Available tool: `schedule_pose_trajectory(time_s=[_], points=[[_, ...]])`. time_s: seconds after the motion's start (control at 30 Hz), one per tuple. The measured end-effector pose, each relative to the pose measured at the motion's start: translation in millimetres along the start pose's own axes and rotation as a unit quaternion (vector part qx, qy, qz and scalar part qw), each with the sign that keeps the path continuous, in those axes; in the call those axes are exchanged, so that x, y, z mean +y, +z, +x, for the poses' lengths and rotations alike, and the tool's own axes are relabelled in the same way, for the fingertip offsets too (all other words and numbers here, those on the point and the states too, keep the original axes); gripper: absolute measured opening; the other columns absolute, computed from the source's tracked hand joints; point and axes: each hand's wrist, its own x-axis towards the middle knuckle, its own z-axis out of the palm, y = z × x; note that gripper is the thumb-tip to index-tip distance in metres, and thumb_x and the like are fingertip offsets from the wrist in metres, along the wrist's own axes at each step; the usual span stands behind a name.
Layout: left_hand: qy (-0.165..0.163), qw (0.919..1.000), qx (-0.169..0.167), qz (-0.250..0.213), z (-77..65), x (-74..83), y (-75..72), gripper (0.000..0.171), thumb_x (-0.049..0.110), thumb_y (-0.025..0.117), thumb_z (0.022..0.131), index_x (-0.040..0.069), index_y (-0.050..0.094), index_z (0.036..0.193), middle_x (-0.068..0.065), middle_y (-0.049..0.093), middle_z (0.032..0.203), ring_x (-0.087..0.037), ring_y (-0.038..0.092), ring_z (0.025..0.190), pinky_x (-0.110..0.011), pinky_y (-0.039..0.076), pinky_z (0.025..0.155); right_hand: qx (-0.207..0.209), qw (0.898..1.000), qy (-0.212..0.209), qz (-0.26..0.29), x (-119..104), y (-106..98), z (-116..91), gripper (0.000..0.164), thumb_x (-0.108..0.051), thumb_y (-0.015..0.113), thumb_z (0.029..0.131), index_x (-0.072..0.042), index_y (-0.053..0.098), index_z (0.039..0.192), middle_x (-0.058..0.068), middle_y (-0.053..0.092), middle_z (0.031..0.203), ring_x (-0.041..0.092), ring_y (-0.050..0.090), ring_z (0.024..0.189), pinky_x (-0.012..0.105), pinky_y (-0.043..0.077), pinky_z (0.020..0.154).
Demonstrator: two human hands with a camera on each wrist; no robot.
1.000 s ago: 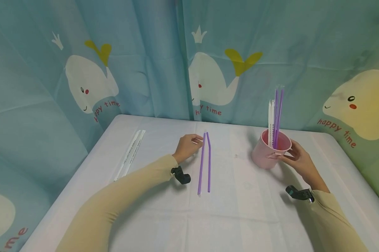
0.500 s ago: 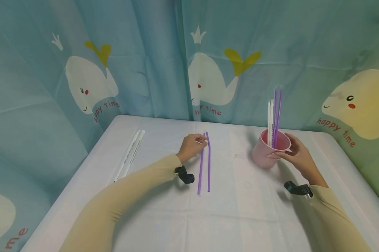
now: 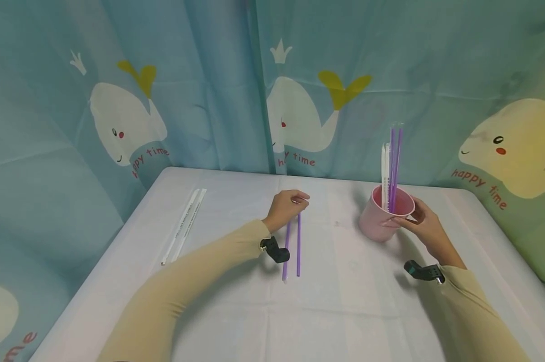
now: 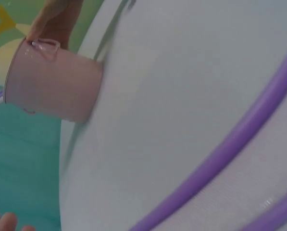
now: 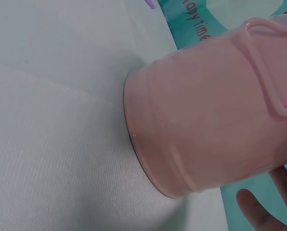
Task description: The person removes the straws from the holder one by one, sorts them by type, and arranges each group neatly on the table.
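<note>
At the frame's centre, two slim purple straws [image 3: 298, 246] lie on the finely ribbed white worktop [image 3: 336, 322], their upper ends hidden by the left hand [image 3: 285, 207]; its fingers are bent, but whether they pinch a straw I cannot tell. At the right, the right hand [image 3: 428, 231] grips a smooth, glossy pink cup [image 3: 375, 223] beside its small loop handle [image 5: 262, 67]. The left wrist view cuts off both straws

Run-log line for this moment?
left hand: over far ends of purple straws; right hand: gripping pink bucket; bucket: purple-and-white bundle inside; white-wrapped sticks: left side of table
</note>
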Motion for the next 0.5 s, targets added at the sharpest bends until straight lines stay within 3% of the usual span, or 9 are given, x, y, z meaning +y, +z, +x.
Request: schedule_pose_trajectory(time_s=[0.1,0.23,0.37,0.43,0.5], points=[[0.001,1.0000,-0.002,-0.001,1.0,6.5,3.0,0.019,0.016,0.062,0.088,0.010,0.071,0.103,-0.008,0.072,0.101,-0.022,0.067,0.095,-0.025,0.053,0.073,-0.002,1.000,-0.001,0.001,1,1,1,0.082,-0.030,0.064,0.090,-0.007,0.014,0.151,0.026,0.029,0.149,0.047,0.034,0.131,0.053,0.040,0.102],[0.009,0.9999,-0.004,-0.003,4.4,13.7,8.4,0.018,0.017,0.062,0.089,0.012,0.071,0.103,-0.007,0.073,0.100,-0.020,0.067,0.093,-0.021,0.052,0.069,0.002,1.000,0.000,-0.004,3,1,2,0.082,-0.030,0.064,0.089,-0.007,0.014,0.150,0.025,0.030,0.148,0.045,0.036,0.130,0.055,0.040,0.101],[0.024,0.9997,-0.004,-0.009,9.1,22.1,13.7,0.017,0.017,0.062,0.089,0.011,0.072,0.102,-0.006,0.073,0.098,-0.019,0.068,0.092,-0.020,0.051,0.069,0.012,1.000,-0.001,-0.009,4,1,2,0.083,-0.031,0.066,0.088,-0.007,0.016,0.150,0.024,0.031,0.147,0.040,0.037,0.127,0.022,0.050,0.093],[0.033,0.9994,-0.003,-0.011,11.7,26.9,16.1,0.017,0.016,0.062,0.089,0.011,0.072,0.102,-0.006,0.073,0.098,-0.019,0.068,0.092,-0.020,0.052,0.071,0.018,1.000,-0.003,-0.005,5,1,1,0.083,-0.031,0.066,0.088,-0.007,0.017,0.150,0.024,0.032,0.147,0.037,0.038,0.126,0.007,0.046,0.084],[0.039,0.9992,-0.003,-0.011,14.5,31.8,18.4,0.017,0.016,0.062,0.089,0.012,0.072,0.102,-0.005,0.073,0.099,-0.018,0.068,0.092,-0.019,0.052,0.072,0.026,1.000,-0.006,0.004,6,2,0,0.082,-0.030,0.067,0.087,-0.008,0.019,0.150,0.023,0.033,0.146,0.031,0.040,0.124,0.000,0.042,0.079]])
